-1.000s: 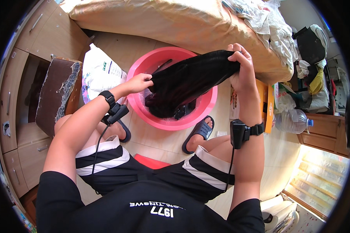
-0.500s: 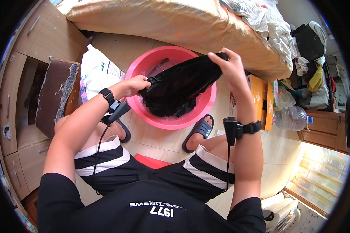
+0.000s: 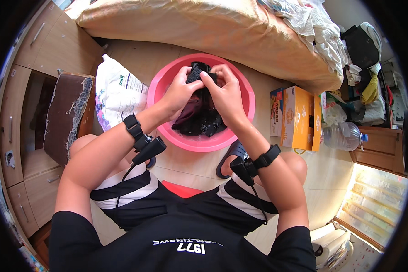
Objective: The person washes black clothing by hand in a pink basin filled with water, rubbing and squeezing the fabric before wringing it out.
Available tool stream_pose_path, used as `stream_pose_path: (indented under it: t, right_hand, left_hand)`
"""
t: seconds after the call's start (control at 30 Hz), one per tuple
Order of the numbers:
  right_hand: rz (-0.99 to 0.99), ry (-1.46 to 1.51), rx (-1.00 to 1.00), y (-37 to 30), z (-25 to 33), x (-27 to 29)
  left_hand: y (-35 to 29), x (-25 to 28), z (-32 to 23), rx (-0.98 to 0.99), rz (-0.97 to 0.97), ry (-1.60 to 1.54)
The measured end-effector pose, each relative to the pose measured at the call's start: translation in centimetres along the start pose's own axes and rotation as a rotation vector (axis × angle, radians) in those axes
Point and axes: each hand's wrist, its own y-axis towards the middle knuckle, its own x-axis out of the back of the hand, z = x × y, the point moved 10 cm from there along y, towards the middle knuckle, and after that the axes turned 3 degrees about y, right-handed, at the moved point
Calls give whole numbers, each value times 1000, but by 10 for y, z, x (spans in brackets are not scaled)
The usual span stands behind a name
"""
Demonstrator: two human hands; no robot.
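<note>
A pink round basin (image 3: 240, 134) stands on the floor in front of me, with dark wet clothes in it. Over the basin's middle, my left hand (image 3: 180, 90) and my right hand (image 3: 225, 93) are pressed close together, both gripping a bunched black garment (image 3: 200, 71) between the fingers. The rest of the dark cloth (image 3: 198, 120) hangs below the hands into the basin. Black straps with small devices sit on both wrists.
A white bag (image 3: 118, 93) leans left of the basin, beside a worn brown board (image 3: 63, 115) and wooden drawers. A bed (image 3: 204, 27) lies behind. Orange boxes (image 3: 297, 118) and a plastic water bottle (image 3: 344, 136) stand to the right. A dark sandal (image 3: 226, 158) lies by my right knee.
The black garment was stretched wide between my hands. Both hands have come together over the basin's middle, bunching the cloth between them.
</note>
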Motion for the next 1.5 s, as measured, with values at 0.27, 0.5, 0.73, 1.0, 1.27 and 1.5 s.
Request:
stream_pose_path:
  t: [0.27,0.5,0.73,1.0,1.27,1.5]
  right_hand:
    - [117,368,-241,1,-16,-14]
    - [138,-292,83,34,-32,19]
    - [802,-448,99,-14,-72,-59]
    - [353,-798,273,7,-58,-42]
    - [170,-209,257,15,-41,-29]
    - [273,-86,-12,13,-69,-17]
  left_hand:
    - [3,25,-8,-199,-108,299]
    - [-3,9,-82,-155,42,-368]
    - [-39,-28,-158,-249,205,-426]
    - [-48,-31,-209,-373,217,-442]
    - [-61,-92,-285,-428,609,-524]
    - [-67,-119,-334,-484,572,-498]
